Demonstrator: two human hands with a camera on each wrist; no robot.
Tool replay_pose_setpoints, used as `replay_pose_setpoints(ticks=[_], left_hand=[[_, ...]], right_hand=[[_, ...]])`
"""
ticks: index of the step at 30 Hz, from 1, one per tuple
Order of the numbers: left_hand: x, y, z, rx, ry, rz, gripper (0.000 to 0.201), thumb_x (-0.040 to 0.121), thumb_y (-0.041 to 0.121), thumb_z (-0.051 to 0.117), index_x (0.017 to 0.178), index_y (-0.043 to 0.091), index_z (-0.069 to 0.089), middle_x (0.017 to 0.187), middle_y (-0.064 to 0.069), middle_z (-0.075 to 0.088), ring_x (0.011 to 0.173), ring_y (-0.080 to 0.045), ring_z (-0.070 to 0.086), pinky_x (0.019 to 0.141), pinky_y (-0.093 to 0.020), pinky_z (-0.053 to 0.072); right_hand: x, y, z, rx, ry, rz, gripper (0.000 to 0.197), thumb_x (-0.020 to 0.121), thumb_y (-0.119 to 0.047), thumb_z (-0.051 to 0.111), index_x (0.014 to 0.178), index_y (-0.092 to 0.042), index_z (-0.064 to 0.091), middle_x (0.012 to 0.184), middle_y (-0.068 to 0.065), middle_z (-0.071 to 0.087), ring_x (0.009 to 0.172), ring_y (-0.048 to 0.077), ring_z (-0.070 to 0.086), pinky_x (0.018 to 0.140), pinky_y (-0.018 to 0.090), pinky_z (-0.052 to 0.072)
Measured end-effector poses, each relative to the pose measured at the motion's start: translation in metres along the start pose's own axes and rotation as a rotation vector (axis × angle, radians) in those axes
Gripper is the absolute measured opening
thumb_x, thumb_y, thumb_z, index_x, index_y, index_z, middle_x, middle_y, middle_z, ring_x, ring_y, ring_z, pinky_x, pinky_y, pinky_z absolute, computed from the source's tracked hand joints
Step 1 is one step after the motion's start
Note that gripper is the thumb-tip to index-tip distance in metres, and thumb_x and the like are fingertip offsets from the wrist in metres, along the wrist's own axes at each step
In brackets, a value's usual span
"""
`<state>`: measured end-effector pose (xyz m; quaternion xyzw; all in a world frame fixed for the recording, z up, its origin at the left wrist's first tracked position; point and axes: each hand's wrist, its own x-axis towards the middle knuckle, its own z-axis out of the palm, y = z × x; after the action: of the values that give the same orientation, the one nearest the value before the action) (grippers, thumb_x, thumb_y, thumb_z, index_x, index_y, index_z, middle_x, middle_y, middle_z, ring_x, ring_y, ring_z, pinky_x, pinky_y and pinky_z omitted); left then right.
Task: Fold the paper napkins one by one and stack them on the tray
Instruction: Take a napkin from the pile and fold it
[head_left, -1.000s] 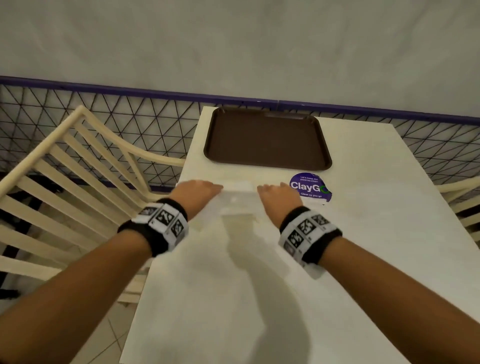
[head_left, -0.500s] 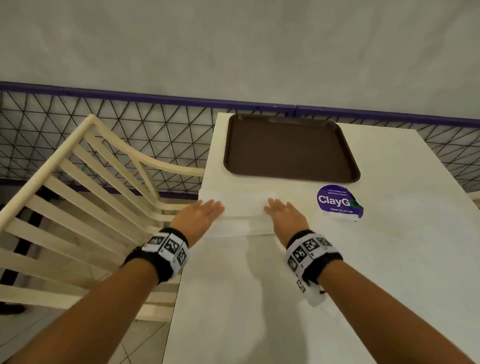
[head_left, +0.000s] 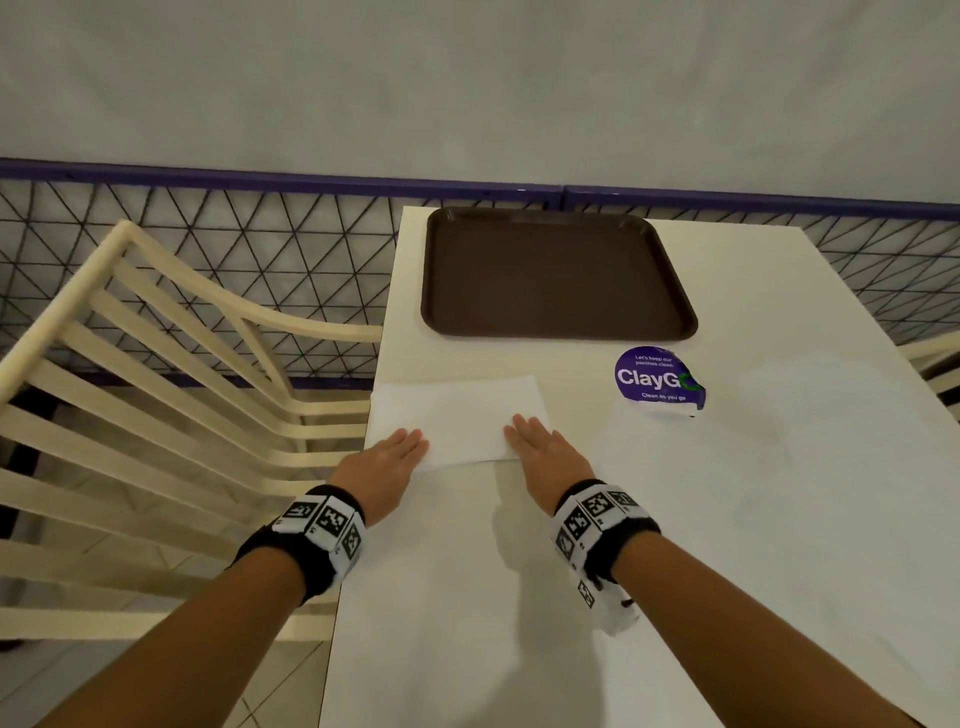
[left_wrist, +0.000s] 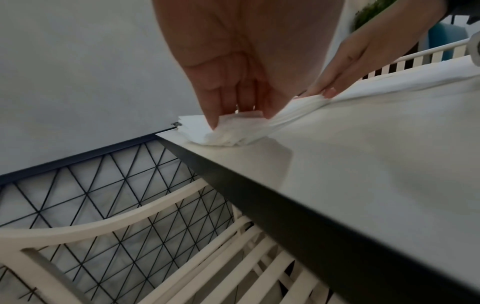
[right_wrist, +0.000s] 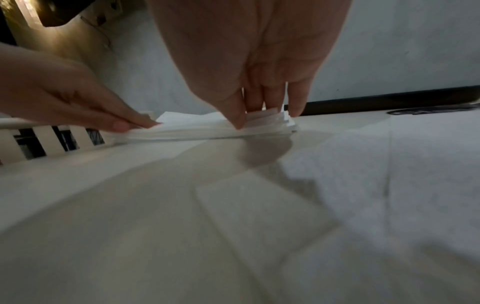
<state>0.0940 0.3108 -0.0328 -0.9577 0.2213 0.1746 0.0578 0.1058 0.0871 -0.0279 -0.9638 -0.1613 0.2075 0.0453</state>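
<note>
A stack of white paper napkins (head_left: 457, 415) lies at the left edge of the white table (head_left: 779, 493), just in front of the empty brown tray (head_left: 556, 275). My left hand (head_left: 402, 441) rests with straight fingers on the stack's near left corner. My right hand (head_left: 524, 431) lies flat on its near right corner. In the left wrist view the left fingertips (left_wrist: 215, 121) press into the napkins (left_wrist: 226, 133), rumpling the layers. In the right wrist view my thumb and fingers (right_wrist: 240, 121) touch the stack's near edge (right_wrist: 207, 129); whether they pinch a sheet is unclear.
A purple round sticker (head_left: 657, 379) is stuck on the table right of the napkins. A cream slatted chair (head_left: 182, 389) stands close to the table's left edge, with a black mesh fence (head_left: 234, 234) behind it. Another chair's arm (head_left: 935, 358) shows at the far right.
Both hands have slid back to the near edge of the napkins and spread apart, so more of the stack shows. The head view has shifted left and tilted down.
</note>
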Motion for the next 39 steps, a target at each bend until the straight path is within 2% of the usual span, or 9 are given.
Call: replay_pose_setpoints(ticks=[3, 6, 9, 14, 17, 20, 35, 37, 39], left_hand=[[0.001, 0.009, -0.010, -0.013, 0.198, 0.050, 0.038, 0.088, 0.012, 0.036, 0.107, 0.002, 0.067, 0.114, -0.014, 0.066, 0.100, -0.026, 0.065, 0.078, -0.029, 0.054], [0.003, 0.023, -0.014, 0.051, 0.420, 0.109, 0.015, 0.075, 0.017, 0.064, 0.078, 0.008, 0.075, 0.081, -0.006, 0.073, 0.076, -0.024, 0.071, 0.066, -0.035, 0.057], [0.011, 0.057, -0.021, 0.009, 0.466, 0.238, 0.023, 0.075, 0.018, 0.054, 0.080, 0.010, 0.075, 0.082, -0.006, 0.073, 0.079, -0.024, 0.071, 0.070, -0.035, 0.057], [0.023, 0.128, -0.028, -0.116, 0.367, 0.448, 0.033, 0.060, 0.021, 0.082, 0.090, 0.011, 0.074, 0.096, -0.007, 0.072, 0.091, -0.022, 0.070, 0.071, -0.028, 0.056], [0.023, 0.163, -0.026, -0.079, 0.103, 0.445, 0.052, 0.094, 0.034, 0.048, 0.140, 0.012, 0.038, 0.151, -0.003, 0.027, 0.141, -0.017, 0.023, 0.112, -0.023, 0.020], [0.022, 0.185, -0.023, -0.060, -0.011, 0.422, 0.060, 0.096, 0.036, 0.041, 0.148, 0.016, 0.017, 0.157, 0.001, 0.005, 0.145, -0.013, 0.003, 0.115, -0.025, 0.005], [0.031, 0.214, -0.032, -0.099, 0.017, 0.275, 0.050, 0.098, 0.035, 0.037, 0.144, 0.017, 0.027, 0.141, -0.002, 0.033, 0.126, -0.019, 0.035, 0.098, -0.029, 0.034], [0.036, 0.219, -0.034, -0.035, 0.015, 0.259, 0.053, 0.097, 0.038, 0.039, 0.144, 0.017, 0.027, 0.139, -0.003, 0.034, 0.125, -0.021, 0.036, 0.097, -0.031, 0.035], [0.039, 0.224, -0.033, 0.003, 0.023, 0.260, 0.055, 0.095, 0.040, 0.041, 0.143, 0.018, 0.029, 0.139, -0.004, 0.033, 0.124, -0.022, 0.036, 0.095, -0.032, 0.036]], right_hand=[[-0.014, 0.009, 0.001, 0.049, 0.036, 0.044, 0.051, 0.101, -0.012, 0.025, 0.149, -0.015, 0.011, 0.159, 0.004, 0.003, 0.147, 0.018, 0.005, 0.119, 0.031, 0.006], [-0.045, 0.035, 0.002, 0.138, 0.086, 0.169, 0.051, 0.101, -0.022, 0.031, 0.149, -0.018, 0.015, 0.158, 0.002, 0.010, 0.146, 0.016, 0.011, 0.118, 0.027, 0.009], [-0.086, 0.067, 0.008, 0.181, 0.108, 0.288, 0.053, 0.099, -0.026, 0.039, 0.148, -0.021, 0.020, 0.155, -0.001, 0.020, 0.142, 0.016, 0.021, 0.114, 0.026, 0.019], [-0.141, 0.107, 0.026, 0.229, 0.062, 0.354, 0.055, 0.093, -0.030, 0.052, 0.143, -0.022, 0.031, 0.151, -0.004, 0.026, 0.138, 0.015, 0.028, 0.111, 0.024, 0.027], [-0.163, 0.115, 0.036, 0.277, 0.000, 0.320, 0.060, 0.088, -0.035, 0.060, 0.141, -0.025, 0.035, 0.151, -0.008, 0.024, 0.138, 0.014, 0.027, 0.112, 0.025, 0.027], [-0.174, 0.117, 0.045, 0.287, -0.022, 0.293, 0.063, 0.085, -0.039, 0.063, 0.140, -0.026, 0.037, 0.151, -0.011, 0.023, 0.137, 0.012, 0.026, 0.112, 0.026, 0.028], [-0.169, 0.120, 0.051, 0.157, 0.125, 0.252, 0.039, 0.097, -0.029, 0.041, 0.133, -0.014, 0.046, 0.139, -0.001, 0.043, 0.124, 0.018, 0.043, 0.097, 0.027, 0.038], [-0.165, 0.117, 0.049, 0.100, 0.155, 0.252, 0.033, 0.091, -0.024, 0.053, 0.119, -0.008, 0.059, 0.124, 0.007, 0.056, 0.110, 0.023, 0.054, 0.087, 0.028, 0.046], [-0.162, 0.115, 0.048, 0.020, 0.173, 0.222, 0.027, 0.053, -0.020, 0.086, 0.072, -0.008, 0.071, 0.076, 0.007, 0.067, 0.064, 0.020, 0.065, 0.052, 0.021, 0.049]])
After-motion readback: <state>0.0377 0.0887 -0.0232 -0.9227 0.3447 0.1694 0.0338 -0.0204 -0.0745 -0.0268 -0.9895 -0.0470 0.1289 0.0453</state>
